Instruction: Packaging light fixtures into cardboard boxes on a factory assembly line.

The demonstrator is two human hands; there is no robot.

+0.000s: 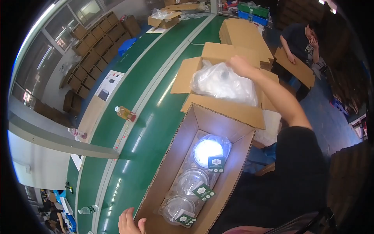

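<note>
In front of me stands a tall open cardboard box (157, 183). Inside it, three round clear containers lie in a row in plastic wrap, each with a green printed card (204, 192). The farthest container (207, 152) shows a bright white glare; the middle container (187, 182) and near container (176, 210) look clear. My left hand (130, 223) is beside the box's near left edge, fingers stretched and thumb apart. Beyond, a second open box (183, 78) holds a bulging clear plastic bag (222, 84). My right hand (242, 66) is closed at the bag's upper right; its fingertips are partly hidden.
Both boxes are on a green conveyor table (132, 171) with a metal rail. An amber drink bottle (125, 113) and a clear bottle (89, 210) lie along the rail. Flattened cardboard (243, 37) is stacked behind. At the right sits another person (300, 43) holding a cardboard sheet.
</note>
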